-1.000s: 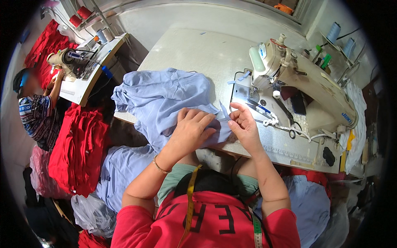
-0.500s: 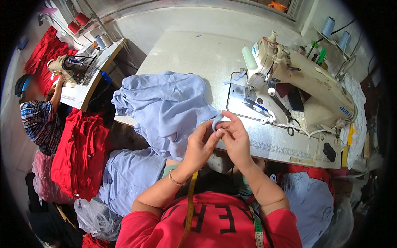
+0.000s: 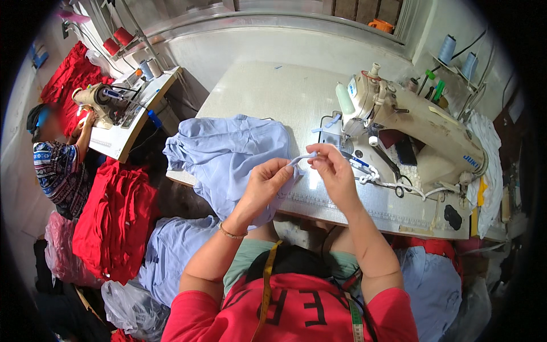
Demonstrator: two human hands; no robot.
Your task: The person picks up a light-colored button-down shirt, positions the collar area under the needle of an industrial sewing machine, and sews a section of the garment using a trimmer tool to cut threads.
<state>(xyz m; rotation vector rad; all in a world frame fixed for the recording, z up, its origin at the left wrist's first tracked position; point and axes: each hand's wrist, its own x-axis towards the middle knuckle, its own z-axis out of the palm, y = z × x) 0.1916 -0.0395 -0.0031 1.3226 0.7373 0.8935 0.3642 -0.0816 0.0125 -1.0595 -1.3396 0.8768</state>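
A light blue garment [image 3: 236, 151] lies bunched over the front left of the sewing table, part of it hanging past the edge. A narrow fabric strip [image 3: 302, 158] of the same blue stretches between my two hands above the garment's right side. My left hand [image 3: 268, 181] pinches the strip at its left end, close to the garment. The strip's right end is pinched between the thumb and fingers of my right hand [image 3: 330, 165]. Just beyond my right hand stands a cream sewing machine [image 3: 419, 122].
Black scissors [image 3: 401, 182] and a white cord [image 3: 373, 175] lie by the machine. A phone [image 3: 405, 153] rests under its arm. At left, a co-worker [image 3: 60, 154] sits at another sewing machine [image 3: 97, 102]. Red garments [image 3: 114, 219] and a clear plastic bag [image 3: 134, 302] are piled left.
My hands have drawn apart, and the strip, curled between my fingers before, is now pulled out straighter. The view has shifted slightly.
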